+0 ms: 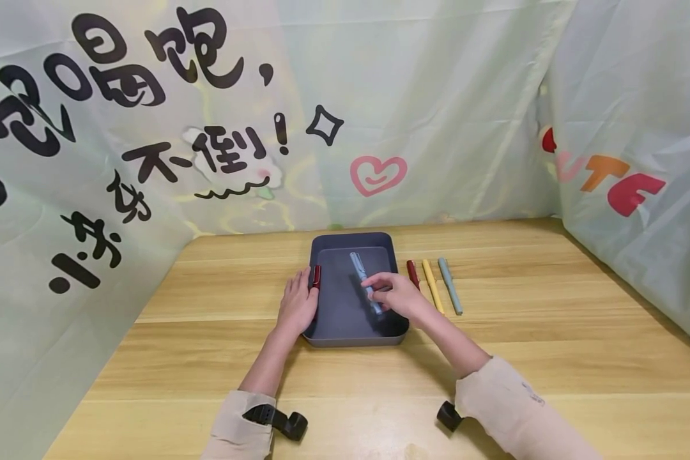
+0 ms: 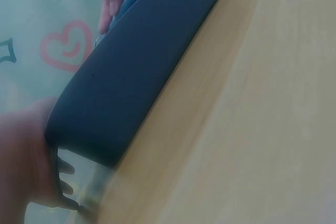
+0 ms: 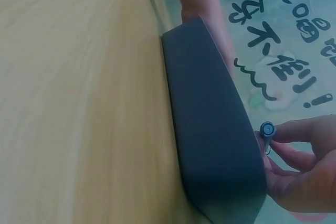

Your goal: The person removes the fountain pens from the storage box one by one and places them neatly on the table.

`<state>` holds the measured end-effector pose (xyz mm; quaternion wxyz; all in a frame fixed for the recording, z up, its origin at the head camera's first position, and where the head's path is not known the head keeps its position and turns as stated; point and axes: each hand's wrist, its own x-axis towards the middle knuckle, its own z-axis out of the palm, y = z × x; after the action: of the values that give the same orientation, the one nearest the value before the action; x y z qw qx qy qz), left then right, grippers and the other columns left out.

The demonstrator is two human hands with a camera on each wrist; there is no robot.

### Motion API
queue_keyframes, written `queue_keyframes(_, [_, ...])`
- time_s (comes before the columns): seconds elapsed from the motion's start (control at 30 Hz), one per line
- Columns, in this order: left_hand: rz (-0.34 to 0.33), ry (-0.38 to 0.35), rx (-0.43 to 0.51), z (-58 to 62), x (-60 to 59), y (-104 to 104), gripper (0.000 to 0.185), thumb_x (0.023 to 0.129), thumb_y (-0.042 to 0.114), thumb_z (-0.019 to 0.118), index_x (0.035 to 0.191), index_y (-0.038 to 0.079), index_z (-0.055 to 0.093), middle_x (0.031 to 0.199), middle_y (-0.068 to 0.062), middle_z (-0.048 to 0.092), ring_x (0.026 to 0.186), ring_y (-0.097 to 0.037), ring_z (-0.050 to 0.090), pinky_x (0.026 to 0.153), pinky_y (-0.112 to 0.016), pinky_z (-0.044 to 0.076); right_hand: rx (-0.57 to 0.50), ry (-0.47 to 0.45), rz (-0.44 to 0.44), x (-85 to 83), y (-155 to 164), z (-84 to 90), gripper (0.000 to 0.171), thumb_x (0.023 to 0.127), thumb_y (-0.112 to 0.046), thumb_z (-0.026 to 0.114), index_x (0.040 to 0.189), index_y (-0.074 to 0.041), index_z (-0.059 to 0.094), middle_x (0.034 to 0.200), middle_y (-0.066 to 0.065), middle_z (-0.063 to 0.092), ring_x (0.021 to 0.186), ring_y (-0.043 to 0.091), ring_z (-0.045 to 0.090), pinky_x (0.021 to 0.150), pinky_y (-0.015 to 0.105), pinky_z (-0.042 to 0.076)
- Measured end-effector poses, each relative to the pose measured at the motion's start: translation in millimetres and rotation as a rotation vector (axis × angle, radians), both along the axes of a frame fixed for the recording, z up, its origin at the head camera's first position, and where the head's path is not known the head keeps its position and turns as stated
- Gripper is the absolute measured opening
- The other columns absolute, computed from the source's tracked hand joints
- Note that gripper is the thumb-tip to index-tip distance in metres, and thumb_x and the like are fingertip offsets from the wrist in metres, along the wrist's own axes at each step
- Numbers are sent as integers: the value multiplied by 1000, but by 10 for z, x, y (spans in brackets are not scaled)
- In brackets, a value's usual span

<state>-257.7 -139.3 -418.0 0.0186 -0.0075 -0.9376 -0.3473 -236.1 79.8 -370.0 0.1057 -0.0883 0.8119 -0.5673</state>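
My right hand (image 1: 398, 295) pinches a light blue pen (image 1: 357, 264) between thumb and fingers, over the right half of a dark grey tray (image 1: 336, 329). The pen lies at a slant, its clip end pointing away from me. In the right wrist view, its round end (image 3: 268, 129) shows beside the tray's rim. My left hand (image 1: 297, 305) holds the tray's left wall, thumb over the rim and fingers along the outside. Inside the tray, a dark red pen (image 1: 317, 276) lies along that wall, partly hidden by the hand.
To the tray's right, another dark red pen (image 1: 413, 272), a yellow pen (image 1: 433, 285) and a blue-grey pen (image 1: 450, 286) lie side by side on the wooden table (image 1: 345, 390). A printed curtain (image 1: 437, 115) hangs behind the table and along both sides.
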Motion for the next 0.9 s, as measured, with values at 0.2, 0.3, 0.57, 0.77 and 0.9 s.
queue_keyframes(0.2, [-7,0,-6,14,7,-1,55,96,24,33,147,11,20,149,-17,17,135,-38,8,106,-53,11,-9,-2,1,9,105,21,25,88,0,57,112,3,61,103,20,60,80,20,58,67,32,50])
queue_keyframes(0.3, [-7,2,-1,13,8,-2,55,95,24,34,147,11,21,149,-16,17,135,-38,8,106,-53,11,-15,-5,0,9,172,26,26,88,0,57,114,4,59,104,21,59,81,19,58,68,32,50])
queue_keyframes(0.57, [-7,16,15,-3,3,-6,55,95,23,33,147,10,21,149,-18,18,134,-39,9,105,-55,12,3,28,-12,51,360,73,28,88,-2,57,116,2,60,102,21,59,76,17,56,68,35,50])
queue_keyframes(0.77, [-2,6,15,5,13,1,55,95,24,33,147,11,21,149,-17,17,135,-38,8,105,-54,12,-6,38,-29,75,478,100,30,88,-2,55,118,4,58,98,18,60,75,17,55,69,38,49])
queue_keyframes(0.9, [3,4,12,10,14,3,55,95,24,33,147,11,21,149,-16,17,135,-38,9,105,-53,12,-4,56,-41,73,543,113,30,88,0,55,117,6,57,96,15,60,76,18,55,66,31,49])
